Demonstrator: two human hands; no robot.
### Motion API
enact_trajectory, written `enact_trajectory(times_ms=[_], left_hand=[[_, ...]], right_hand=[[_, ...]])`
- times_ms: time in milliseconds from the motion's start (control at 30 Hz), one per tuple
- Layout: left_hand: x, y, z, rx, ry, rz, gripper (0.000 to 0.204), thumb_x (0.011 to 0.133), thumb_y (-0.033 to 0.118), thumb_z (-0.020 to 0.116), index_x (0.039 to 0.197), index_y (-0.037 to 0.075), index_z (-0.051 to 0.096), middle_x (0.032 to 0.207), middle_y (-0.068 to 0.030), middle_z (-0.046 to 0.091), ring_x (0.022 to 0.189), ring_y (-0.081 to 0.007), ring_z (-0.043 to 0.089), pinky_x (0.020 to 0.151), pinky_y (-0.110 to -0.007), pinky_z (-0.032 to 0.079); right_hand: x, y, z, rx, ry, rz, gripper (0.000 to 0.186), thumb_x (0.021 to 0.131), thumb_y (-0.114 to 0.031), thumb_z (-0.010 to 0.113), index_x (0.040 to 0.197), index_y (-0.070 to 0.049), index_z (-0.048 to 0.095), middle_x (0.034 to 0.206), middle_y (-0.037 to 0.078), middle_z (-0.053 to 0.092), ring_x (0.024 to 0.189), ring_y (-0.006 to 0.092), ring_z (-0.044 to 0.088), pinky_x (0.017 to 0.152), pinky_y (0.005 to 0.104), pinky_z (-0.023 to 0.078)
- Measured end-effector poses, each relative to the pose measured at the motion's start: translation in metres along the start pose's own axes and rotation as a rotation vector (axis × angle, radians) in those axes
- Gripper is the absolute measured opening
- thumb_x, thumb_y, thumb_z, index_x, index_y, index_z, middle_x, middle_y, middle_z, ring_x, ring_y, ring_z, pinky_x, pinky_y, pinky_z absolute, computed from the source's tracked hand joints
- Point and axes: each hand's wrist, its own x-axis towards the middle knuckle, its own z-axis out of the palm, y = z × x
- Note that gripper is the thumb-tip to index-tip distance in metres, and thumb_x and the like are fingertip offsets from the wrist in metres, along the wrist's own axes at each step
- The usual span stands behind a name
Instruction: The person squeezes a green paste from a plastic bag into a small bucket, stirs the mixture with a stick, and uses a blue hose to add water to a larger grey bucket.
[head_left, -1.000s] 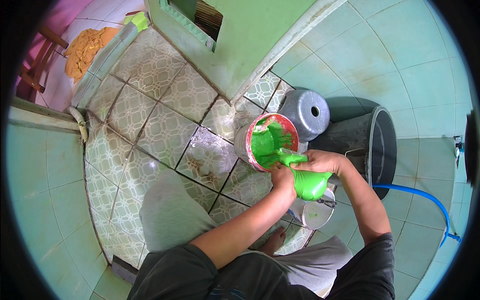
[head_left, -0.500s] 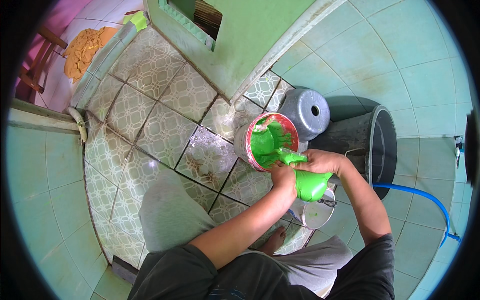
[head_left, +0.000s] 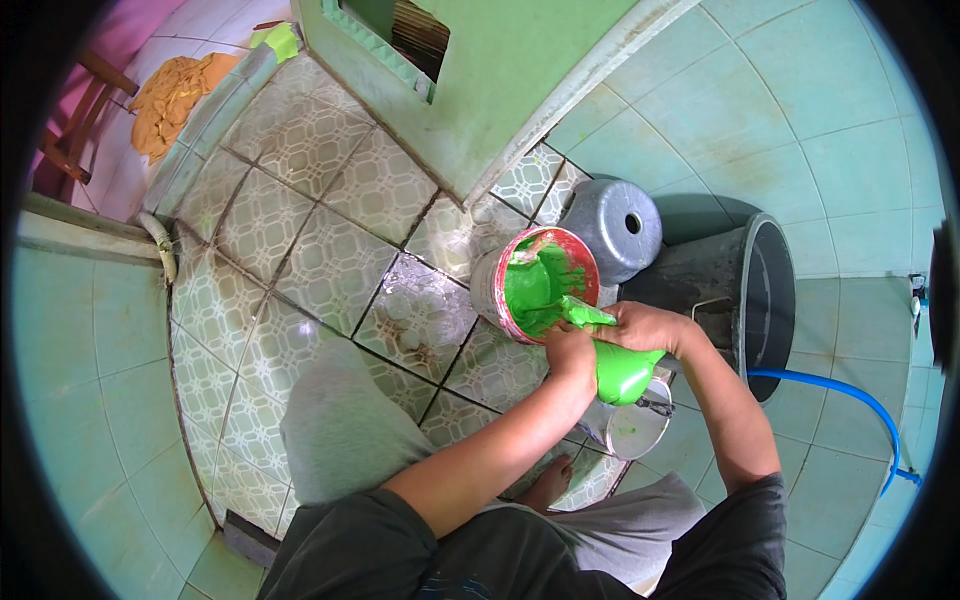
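Observation:
A soft plastic bag of bright green paint (head_left: pixel 625 372) hangs between my hands, bulging and shiny below them. My left hand (head_left: pixel 570 348) is closed on its near left side. My right hand (head_left: pixel 648 326) grips its gathered upper part, fingers partly hidden. The bag's narrow open end (head_left: pixel 585 312) tips over the near rim of a white bucket with a red rim (head_left: pixel 484 285). Green paint (head_left: pixel 530 285) coats the inside of this bucket, and pale streaks mark its far rim.
Beside the bucket lie an overturned grey basin (head_left: pixel 612 225) and a large dark tub (head_left: pixel 690 275) on its side. A white pail (head_left: pixel 640 432) stands under my right forearm. A blue hose (head_left: pixel 840 382) runs along the right. A green wall corner (head_left: pixel 465 185) juts out ahead.
My hands and the paint bag hold nearly the same place over the bucket. The bag's narrow end looks slightly flatter, and the whole view has shifted a little.

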Motion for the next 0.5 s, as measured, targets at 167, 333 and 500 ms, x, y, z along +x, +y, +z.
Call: enact_trajectory(times_ms=[167,333,500], left_hand=[[0.005,-0.002,-0.001,0.027,0.019,0.019,0.029,0.098,0.019,0.036,0.101,-0.001,0.057,0.096,-0.0113,0.061,0.082,-0.0212,0.062,0.070,-0.036,0.050],[0.000,0.005,0.002,-0.073,0.050,-0.021,0.034,0.096,0.026,0.036,0.101,0.001,0.058,0.097,-0.0116,0.061,0.083,-0.0227,0.062,0.071,-0.037,0.050],[-0.006,0.012,0.001,-0.207,-0.010,-0.057,0.036,0.095,0.030,0.038,0.102,0.002,0.059,0.100,-0.0120,0.061,0.086,-0.0226,0.062,0.075,-0.035,0.049]], right_hand=[[0.002,-0.002,0.002,0.055,0.032,0.012,0.051,0.093,-0.050,0.053,0.110,-0.004,0.064,0.088,0.016,0.070,0.080,0.0231,0.066,0.076,0.0367,0.050],[0.001,-0.008,0.002,0.125,0.068,0.060,0.052,0.094,-0.050,0.053,0.109,-0.001,0.065,0.090,0.016,0.070,0.082,0.0233,0.066,0.078,0.0363,0.050],[0.005,-0.003,0.003,0.111,0.081,0.069,0.054,0.093,-0.050,0.053,0.109,0.000,0.064,0.091,0.017,0.069,0.084,0.0257,0.066,0.080,0.0366,0.050]])
